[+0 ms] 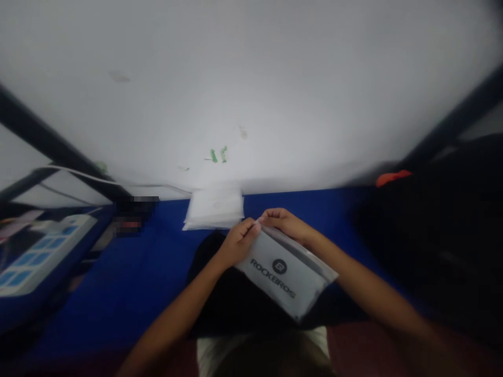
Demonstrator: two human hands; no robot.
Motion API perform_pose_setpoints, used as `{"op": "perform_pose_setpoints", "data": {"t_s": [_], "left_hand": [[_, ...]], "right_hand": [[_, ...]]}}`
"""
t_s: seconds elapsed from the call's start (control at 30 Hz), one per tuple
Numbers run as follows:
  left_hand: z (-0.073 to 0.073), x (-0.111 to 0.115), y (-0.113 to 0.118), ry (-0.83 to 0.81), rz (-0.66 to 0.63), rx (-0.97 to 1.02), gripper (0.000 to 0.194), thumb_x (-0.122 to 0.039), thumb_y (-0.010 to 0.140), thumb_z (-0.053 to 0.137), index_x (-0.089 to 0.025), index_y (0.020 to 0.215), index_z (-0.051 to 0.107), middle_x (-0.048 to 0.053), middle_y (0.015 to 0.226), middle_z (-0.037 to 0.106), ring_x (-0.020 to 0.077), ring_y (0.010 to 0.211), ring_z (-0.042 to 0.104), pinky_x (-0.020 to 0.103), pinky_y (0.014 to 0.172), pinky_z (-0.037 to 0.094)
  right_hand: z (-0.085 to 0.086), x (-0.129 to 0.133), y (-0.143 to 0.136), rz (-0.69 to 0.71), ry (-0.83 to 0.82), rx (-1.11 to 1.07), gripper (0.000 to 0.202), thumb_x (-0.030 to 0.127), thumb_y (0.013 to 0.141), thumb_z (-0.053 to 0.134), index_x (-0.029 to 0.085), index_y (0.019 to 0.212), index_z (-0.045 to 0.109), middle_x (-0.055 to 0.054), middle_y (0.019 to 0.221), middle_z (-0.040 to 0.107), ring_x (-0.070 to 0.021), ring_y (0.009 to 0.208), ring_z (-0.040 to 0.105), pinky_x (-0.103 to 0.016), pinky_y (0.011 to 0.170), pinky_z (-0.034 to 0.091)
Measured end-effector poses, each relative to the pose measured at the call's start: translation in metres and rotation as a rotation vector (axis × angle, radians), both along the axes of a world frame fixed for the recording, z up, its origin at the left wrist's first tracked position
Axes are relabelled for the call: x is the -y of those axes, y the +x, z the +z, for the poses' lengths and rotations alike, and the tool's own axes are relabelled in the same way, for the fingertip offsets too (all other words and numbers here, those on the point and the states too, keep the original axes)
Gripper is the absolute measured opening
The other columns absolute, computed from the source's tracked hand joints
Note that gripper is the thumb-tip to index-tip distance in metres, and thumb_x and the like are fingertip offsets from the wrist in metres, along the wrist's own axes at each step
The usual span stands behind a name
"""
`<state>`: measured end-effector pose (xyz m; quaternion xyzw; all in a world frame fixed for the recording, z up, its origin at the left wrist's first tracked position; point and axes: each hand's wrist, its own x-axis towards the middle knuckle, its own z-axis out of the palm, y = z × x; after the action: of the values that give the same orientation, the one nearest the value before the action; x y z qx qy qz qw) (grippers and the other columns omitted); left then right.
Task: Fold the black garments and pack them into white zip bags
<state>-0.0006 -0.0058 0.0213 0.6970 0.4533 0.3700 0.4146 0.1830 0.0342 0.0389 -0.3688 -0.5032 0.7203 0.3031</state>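
A translucent plastic pouch (271,269) printed with a round logo and "ROCKBROS" is held tilted in front of me, over a dark item lying on the blue surface. My left hand (238,243) pinches its upper left corner between thumb and fingers. Close beside it, the fingers of my right hand (285,222) are closed on the same top edge. The two thumbs nearly meet at that corner. The far end of the pouch hangs down to the right, and its contents cannot be made out.
Behind my hands lies a stack of white plastic bags (215,207) on the blue table (157,272), against the white wall. A grey-white power strip or tray with blue squares (43,256) lies at left. Large black material (432,235) fills the right, with an orange object (393,178) behind.
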Motion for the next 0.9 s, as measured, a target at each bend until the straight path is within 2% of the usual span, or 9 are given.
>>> {"op": "perform_pose_setpoints", "data": {"t_s": [0.13,0.23,0.47,0.6,0.73,0.9], "left_hand": [[-0.002,-0.005,-0.007,-0.065,0.074,0.067,0.036,-0.047,0.092,0.046,-0.018,0.07,0.049,-0.003,0.065,0.045,0.0113,0.061,0.041,0.022,0.057,0.036],[-0.002,-0.012,-0.022,-0.096,0.166,0.14,0.038,-0.048,0.09,0.05,-0.018,0.067,0.048,-0.005,0.061,0.042,0.0099,0.057,0.038,0.021,0.053,0.034],[0.0,-0.026,-0.062,-0.106,0.369,0.192,0.037,-0.05,0.085,0.057,-0.017,0.069,0.054,-0.005,0.058,0.047,0.0092,0.052,0.039,0.02,0.048,0.032],[0.001,-0.025,-0.069,-0.146,0.354,0.224,0.035,-0.049,0.084,0.06,-0.017,0.07,0.055,-0.005,0.057,0.048,0.0084,0.049,0.039,0.019,0.046,0.032],[0.001,-0.021,-0.064,-0.227,0.293,0.28,0.037,-0.051,0.083,0.061,-0.017,0.07,0.054,-0.005,0.056,0.047,0.0079,0.048,0.039,0.018,0.044,0.03],[-0.002,-0.017,-0.053,-0.254,0.237,0.275,0.039,-0.052,0.083,0.061,-0.017,0.068,0.051,-0.006,0.056,0.045,0.007,0.047,0.037,0.018,0.045,0.03]], "right_hand": [[0.009,0.0,0.003,0.064,0.051,0.041,0.026,0.036,0.074,0.074,0.017,0.071,0.057,0.009,0.053,0.046,-0.0039,0.043,0.037,-0.017,0.042,0.028],[0.011,0.004,0.008,0.083,0.057,0.067,0.026,0.036,0.075,0.073,0.017,0.072,0.056,0.008,0.055,0.049,-0.0045,0.044,0.039,-0.017,0.043,0.03],[-0.006,0.007,0.046,0.123,0.147,0.08,0.027,0.036,0.079,0.07,0.017,0.07,0.054,0.008,0.05,0.049,-0.0056,0.042,0.042,-0.018,0.043,0.032],[-0.01,0.011,0.059,0.135,0.22,0.11,0.024,0.037,0.083,0.068,0.016,0.076,0.058,0.005,0.057,0.055,-0.0068,0.047,0.048,-0.018,0.047,0.039],[-0.006,0.012,0.052,0.1,0.258,0.082,0.025,0.039,0.088,0.062,0.018,0.101,0.064,0.002,0.074,0.058,-0.0085,0.059,0.053,-0.019,0.051,0.045],[-0.001,0.007,0.04,0.218,0.359,0.069,0.022,0.032,0.086,0.066,0.019,0.104,0.066,-0.001,0.089,0.065,-0.0102,0.073,0.057,-0.022,0.065,0.047]]}}
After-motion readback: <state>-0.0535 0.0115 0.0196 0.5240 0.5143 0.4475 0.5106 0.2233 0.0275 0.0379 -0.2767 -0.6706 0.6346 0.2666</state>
